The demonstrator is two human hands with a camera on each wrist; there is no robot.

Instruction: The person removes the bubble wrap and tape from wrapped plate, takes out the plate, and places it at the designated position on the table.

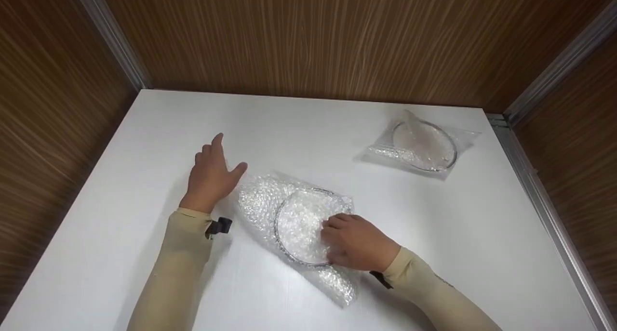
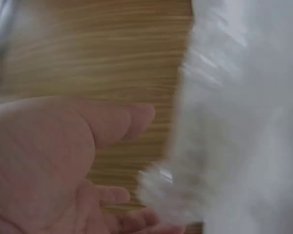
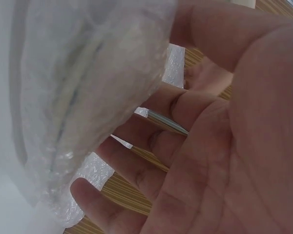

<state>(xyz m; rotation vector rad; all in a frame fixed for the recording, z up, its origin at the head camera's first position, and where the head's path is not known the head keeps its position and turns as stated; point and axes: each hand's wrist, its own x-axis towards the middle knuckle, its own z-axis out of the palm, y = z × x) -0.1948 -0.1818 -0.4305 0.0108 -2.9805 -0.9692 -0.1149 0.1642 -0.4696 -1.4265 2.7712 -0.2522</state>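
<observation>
A bubble-wrap pouch [image 1: 260, 203] lies slantwise on the white table, holding a round item [image 1: 301, 222] with a thin dark rim. My right hand [image 1: 360, 240] grips the pouch near its right side with curled fingers. In the right wrist view the bubble wrap [image 3: 107, 83] covers some of the fingertips. My left hand [image 1: 210, 176] is held off the pouch's upper left end, thumb spread from the fingers and nothing held. The left wrist view shows the palm [image 2: 44, 151] beside blurred bubble wrap [image 2: 234, 122].
A second clear wrapped package [image 1: 419, 145], with a similar dark-rimmed round item inside, lies at the back right of the white table [image 1: 289, 133]. Brown wood-grain panels [image 1: 308, 42] with metal edge strips stand around the back and sides.
</observation>
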